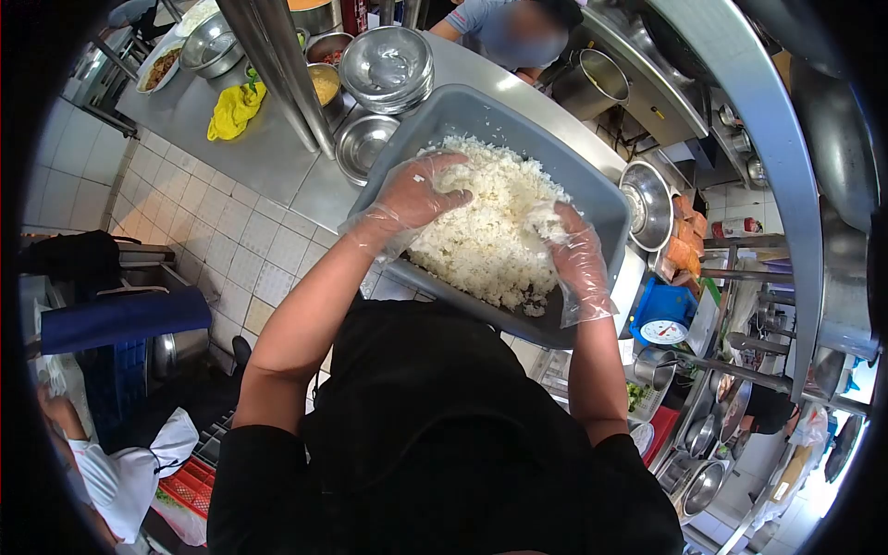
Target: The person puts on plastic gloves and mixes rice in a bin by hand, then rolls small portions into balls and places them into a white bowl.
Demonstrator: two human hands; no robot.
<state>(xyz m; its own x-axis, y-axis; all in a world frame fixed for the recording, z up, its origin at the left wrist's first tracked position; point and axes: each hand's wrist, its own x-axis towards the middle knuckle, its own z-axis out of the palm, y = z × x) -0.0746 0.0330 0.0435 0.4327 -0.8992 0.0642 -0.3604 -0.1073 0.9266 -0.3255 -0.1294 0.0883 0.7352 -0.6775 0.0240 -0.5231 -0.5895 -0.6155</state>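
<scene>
A large grey plastic tub [421,120] stands in front of me, with a big heap of cooked white rice [499,213] in it. Both my hands wear thin clear plastic gloves and are inside the tub. On the heap's left side rests my left hand [421,196], its thumb and fingers apart, with a few grains stuck to the glove. At the right edge of the heap, my right hand [575,248] curls its fingers around a clump of rice [546,222]. Its fingertips are partly hidden by the rice.
Stacked metal bowls [387,69], a single bowl [364,146] and a yellow cloth [237,111] lie on the steel counter [268,171]. Right of the tub are a colander [646,205] and a blue scale [661,310]. A co-worker [509,32] is across the counter, another person [120,472] lower left.
</scene>
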